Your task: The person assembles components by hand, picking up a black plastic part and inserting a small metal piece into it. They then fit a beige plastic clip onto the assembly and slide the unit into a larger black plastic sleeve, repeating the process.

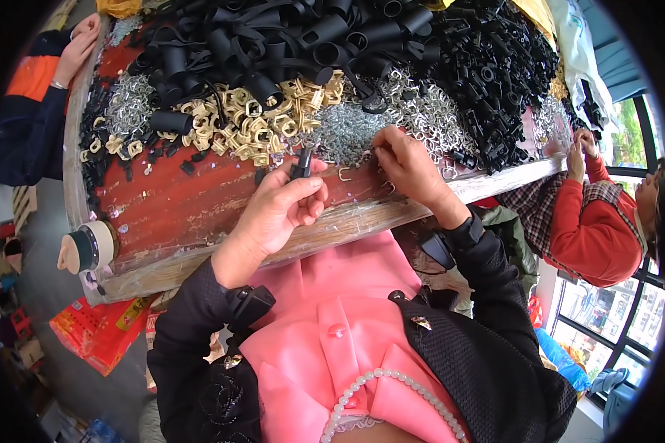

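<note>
My left hand (284, 203) is closed around a small black plastic part (301, 164), which stands up between thumb and fingers over the table's near edge. To its right, my right hand (408, 164) has its fingers pinched together beside the pile of small grey metal pieces (343, 133). What it grips, if anything, is too small or hidden to make out. One silvery metal hook (343, 175) lies on the red tabletop (192, 199) between my hands. Behind my left hand is a heap of cream-coloured plastic parts (255, 125); behind my right hand spreads a pile of silvery hooks (428, 114).
Black tubes (229, 52) are heaped at the back, with small black parts (495, 81) at the back right. A lidded cup (89, 247) stands at the left corner. Co-workers' hands (584, 151) show at the right and at the far left. A wooden rim (347, 225) edges the table.
</note>
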The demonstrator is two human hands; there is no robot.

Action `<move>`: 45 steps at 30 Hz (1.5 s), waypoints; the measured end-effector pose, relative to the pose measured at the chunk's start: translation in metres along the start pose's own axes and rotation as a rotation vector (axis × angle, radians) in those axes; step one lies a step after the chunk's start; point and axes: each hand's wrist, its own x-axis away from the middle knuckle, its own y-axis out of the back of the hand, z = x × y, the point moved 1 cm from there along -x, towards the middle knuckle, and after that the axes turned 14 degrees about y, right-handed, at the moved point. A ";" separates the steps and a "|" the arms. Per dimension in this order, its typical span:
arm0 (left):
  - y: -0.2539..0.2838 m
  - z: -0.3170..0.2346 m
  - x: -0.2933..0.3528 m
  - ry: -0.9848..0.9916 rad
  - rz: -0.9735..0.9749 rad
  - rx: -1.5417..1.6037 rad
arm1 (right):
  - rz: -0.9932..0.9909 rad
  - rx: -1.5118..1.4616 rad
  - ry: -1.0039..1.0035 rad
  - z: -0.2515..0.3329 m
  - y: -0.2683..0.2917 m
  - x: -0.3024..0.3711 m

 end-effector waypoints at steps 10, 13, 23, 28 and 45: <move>-0.015 -0.002 -0.015 0.028 0.077 -0.043 | 0.014 -0.697 -0.336 0.009 0.006 0.001; -0.016 -0.002 -0.019 -0.023 0.048 -0.011 | 0.008 -0.765 -0.357 0.012 0.005 0.003; -0.027 0.006 -0.023 -0.171 -0.096 -0.205 | -0.004 -1.130 -0.308 0.036 0.003 0.002; -0.025 0.011 -0.023 -0.452 -0.283 -0.566 | -0.001 -1.140 -0.250 0.042 -0.001 0.003; -0.022 0.015 -0.016 -0.336 -0.164 -0.287 | 0.037 -0.746 -0.210 0.059 -0.003 0.006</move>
